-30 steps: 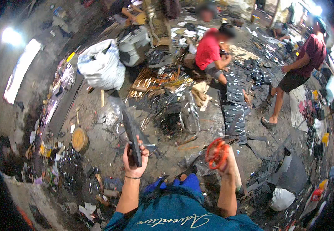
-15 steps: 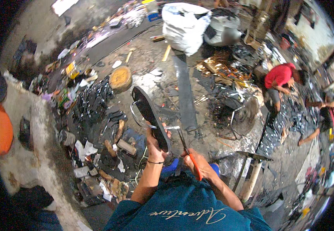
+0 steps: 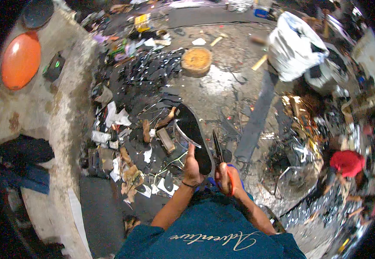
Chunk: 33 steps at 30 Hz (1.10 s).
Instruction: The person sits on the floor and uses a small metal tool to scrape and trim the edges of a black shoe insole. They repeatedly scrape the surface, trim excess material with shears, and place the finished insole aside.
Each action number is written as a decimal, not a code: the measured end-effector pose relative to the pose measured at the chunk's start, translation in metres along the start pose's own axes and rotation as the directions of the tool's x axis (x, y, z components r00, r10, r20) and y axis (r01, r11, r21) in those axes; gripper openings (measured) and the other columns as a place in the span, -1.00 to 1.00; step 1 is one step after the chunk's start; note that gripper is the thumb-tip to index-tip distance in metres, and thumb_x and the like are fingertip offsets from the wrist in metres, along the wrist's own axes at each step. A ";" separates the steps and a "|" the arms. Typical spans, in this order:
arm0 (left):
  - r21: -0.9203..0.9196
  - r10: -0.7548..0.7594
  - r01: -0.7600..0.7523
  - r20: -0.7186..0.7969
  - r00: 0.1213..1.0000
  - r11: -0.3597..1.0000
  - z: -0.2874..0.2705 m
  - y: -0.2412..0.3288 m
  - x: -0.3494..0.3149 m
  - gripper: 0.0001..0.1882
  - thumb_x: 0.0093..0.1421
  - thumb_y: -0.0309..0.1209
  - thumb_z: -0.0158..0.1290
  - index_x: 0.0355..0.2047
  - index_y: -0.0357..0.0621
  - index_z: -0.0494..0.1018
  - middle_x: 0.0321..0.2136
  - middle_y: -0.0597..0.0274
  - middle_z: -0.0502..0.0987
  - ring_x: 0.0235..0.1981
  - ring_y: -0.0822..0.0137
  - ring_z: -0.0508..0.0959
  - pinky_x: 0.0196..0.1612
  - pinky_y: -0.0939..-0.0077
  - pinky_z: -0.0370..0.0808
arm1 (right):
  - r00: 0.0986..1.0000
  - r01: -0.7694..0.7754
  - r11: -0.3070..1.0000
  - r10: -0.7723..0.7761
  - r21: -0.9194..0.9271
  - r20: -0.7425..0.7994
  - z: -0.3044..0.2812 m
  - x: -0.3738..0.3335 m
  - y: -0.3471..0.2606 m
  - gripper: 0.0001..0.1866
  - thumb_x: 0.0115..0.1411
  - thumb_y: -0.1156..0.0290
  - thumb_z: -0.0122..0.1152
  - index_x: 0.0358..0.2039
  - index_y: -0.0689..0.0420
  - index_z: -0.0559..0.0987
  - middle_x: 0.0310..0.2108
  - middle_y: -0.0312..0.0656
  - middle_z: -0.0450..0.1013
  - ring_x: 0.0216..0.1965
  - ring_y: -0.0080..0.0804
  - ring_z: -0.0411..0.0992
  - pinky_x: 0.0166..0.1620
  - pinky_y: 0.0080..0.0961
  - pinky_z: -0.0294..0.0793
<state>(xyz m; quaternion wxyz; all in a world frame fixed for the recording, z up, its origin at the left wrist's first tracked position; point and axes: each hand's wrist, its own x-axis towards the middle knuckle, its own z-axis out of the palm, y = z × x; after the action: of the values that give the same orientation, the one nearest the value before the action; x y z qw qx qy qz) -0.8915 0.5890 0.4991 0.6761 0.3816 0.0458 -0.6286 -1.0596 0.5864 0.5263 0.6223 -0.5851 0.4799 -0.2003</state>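
A black shoe sole slants up and away from my left hand, which grips its near end with the thumb along the edge. Along the sole's left side runs a thin pale strip, reaching toward my thumb. Orange-handled scissors point upward from my right hand, whose fingers are wrapped round the handles. The blades stand just right of the sole, apart from it, and look nearly closed. Dark scraps lie on the floor behind the scissors.
A round wooden block and a heap of black pieces lie ahead. A long dark strip stretches toward a white sack. A wire fan guard lies right, near a person in red. A concrete ledge borders the left.
The view has swung left, shifting the surroundings rightward. The pale strip that looped out around the sole now lies close along its side. Both hands keep hold of the sole and scissors.
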 end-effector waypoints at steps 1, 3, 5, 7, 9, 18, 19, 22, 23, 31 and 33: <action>0.015 -0.073 0.075 -0.061 0.995 0.997 -0.003 0.003 0.016 -0.61 0.40 0.00 -0.07 -0.17 -0.04 0.52 -0.30 0.38 0.59 -0.32 0.46 0.59 -0.26 0.50 0.54 | 0.998 -0.065 0.996 0.064 0.061 0.011 -0.007 0.016 0.003 -0.39 0.40 -0.17 -0.13 -0.46 0.16 0.48 -0.65 -0.28 0.38 -0.61 -0.43 0.36 -0.51 -0.34 0.30; 0.412 0.112 -0.030 -0.177 0.978 0.911 -0.003 0.006 0.048 -0.59 0.38 -0.03 -0.02 -0.19 -0.15 0.54 -0.34 0.30 0.61 -0.36 0.40 0.60 -0.26 0.42 0.55 | 0.973 -0.231 0.938 0.223 0.258 0.059 -0.023 0.053 0.005 -0.46 0.37 -0.15 -0.01 -0.48 0.09 0.46 -0.63 -0.35 0.37 -0.62 -0.54 0.32 -0.56 -0.50 0.26; 0.614 0.205 -0.015 -0.241 0.949 0.790 -0.003 0.005 0.068 -0.61 0.35 -0.08 0.04 -0.21 -0.21 0.55 -0.36 0.28 0.62 -0.37 0.41 0.58 -0.26 0.41 0.54 | 0.906 -0.415 0.829 0.415 0.375 0.084 -0.041 0.089 0.007 -0.47 0.34 -0.17 0.03 -0.48 0.08 0.44 -0.63 -0.32 0.36 -0.63 -0.54 0.30 -0.58 -0.54 0.24; 0.671 0.202 -0.020 -0.195 0.960 0.741 -0.001 0.002 0.087 -0.66 0.31 -0.16 0.12 -0.23 -0.23 0.55 -0.35 0.32 0.61 -0.34 0.49 0.55 -0.25 0.47 0.51 | 0.852 -0.521 0.775 0.493 0.357 0.173 -0.066 0.120 0.007 -0.62 0.31 -0.01 0.19 -0.33 0.08 0.47 -0.56 -0.28 0.45 -0.58 -0.51 0.42 -0.56 -0.53 0.40; 0.770 0.321 -0.089 -0.155 0.934 0.631 0.003 -0.004 0.100 -0.72 0.28 -0.25 0.17 -0.17 -0.22 0.52 -0.30 0.29 0.59 -0.29 0.47 0.53 -0.19 0.48 0.50 | 0.860 -0.510 0.761 0.454 0.401 0.233 -0.077 0.143 0.008 -0.65 0.31 0.04 0.22 -0.30 0.08 0.48 -0.53 -0.26 0.48 -0.54 -0.47 0.48 -0.52 -0.48 0.49; 0.884 0.340 -0.086 -0.085 0.936 0.459 0.018 0.049 0.196 -0.59 0.22 -0.23 0.20 -0.06 -0.21 0.40 -0.19 0.14 0.53 -0.18 0.29 0.53 -0.06 0.32 0.46 | 0.944 -0.287 0.920 0.226 0.267 0.239 -0.050 0.273 0.000 -0.77 0.14 0.34 0.42 -0.44 0.15 0.52 -0.57 -0.34 0.44 -0.60 -0.54 0.43 -0.55 -0.58 0.39; 0.828 0.215 0.010 -0.157 0.964 0.561 0.016 0.060 0.210 -0.59 0.21 -0.21 0.22 -0.08 -0.24 0.42 -0.21 0.15 0.55 -0.21 0.33 0.54 -0.09 0.35 0.47 | 0.949 -0.297 0.906 0.247 0.300 0.194 -0.042 0.287 -0.004 -0.76 0.14 0.35 0.42 -0.42 0.16 0.51 -0.56 -0.33 0.45 -0.60 -0.54 0.43 -0.56 -0.57 0.40; 0.543 -0.109 0.225 -0.238 0.965 0.809 0.003 0.100 0.262 -0.56 0.17 -0.22 0.27 -0.11 -0.30 0.44 -0.24 0.19 0.59 -0.28 0.37 0.55 -0.20 0.42 0.50 | 0.954 -0.290 0.902 0.300 0.320 0.019 -0.009 0.342 -0.018 -0.73 0.18 0.31 0.38 -0.32 0.19 0.48 -0.53 -0.23 0.52 -0.63 -0.50 0.45 -0.60 -0.52 0.42; 0.577 0.033 0.075 -0.175 0.984 0.814 -0.003 0.120 0.286 -0.56 0.17 -0.23 0.27 -0.10 -0.30 0.44 -0.23 0.20 0.58 -0.27 0.37 0.55 -0.21 0.42 0.50 | 0.940 -0.328 0.880 0.341 0.342 0.026 0.002 0.364 -0.022 -0.72 0.19 0.31 0.38 -0.30 0.21 0.48 -0.50 -0.22 0.52 -0.62 -0.50 0.46 -0.60 -0.51 0.44; 0.652 0.201 0.063 -0.322 0.925 0.756 -0.048 0.407 0.479 -0.58 0.08 -0.22 0.27 -0.12 -0.19 0.51 -0.22 0.16 0.57 -0.18 0.30 0.53 -0.06 0.28 0.47 | 0.819 -0.518 0.738 0.574 0.432 0.001 0.058 0.491 -0.050 -0.66 0.28 0.13 0.25 -0.26 0.17 0.46 -0.35 -0.17 0.56 -0.52 -0.44 0.52 -0.63 -0.50 0.42; 0.592 0.170 0.019 -0.263 0.950 0.806 -0.063 0.484 0.522 -0.63 0.13 -0.20 0.24 -0.08 -0.01 0.51 -0.10 0.26 0.52 -0.08 0.31 0.47 -0.10 0.16 0.48 | 0.778 -0.503 0.607 0.628 0.615 0.016 0.065 0.498 -0.056 -0.65 0.28 0.11 0.25 -0.24 0.16 0.46 -0.35 -0.17 0.55 -0.50 -0.43 0.52 -0.63 -0.49 0.42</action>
<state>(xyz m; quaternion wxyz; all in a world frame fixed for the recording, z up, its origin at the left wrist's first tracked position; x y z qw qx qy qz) -0.3299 0.1606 0.3939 0.5346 0.6649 -0.0629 -0.5179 -0.7598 0.2045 0.3879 0.7503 -0.1562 0.6142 -0.1883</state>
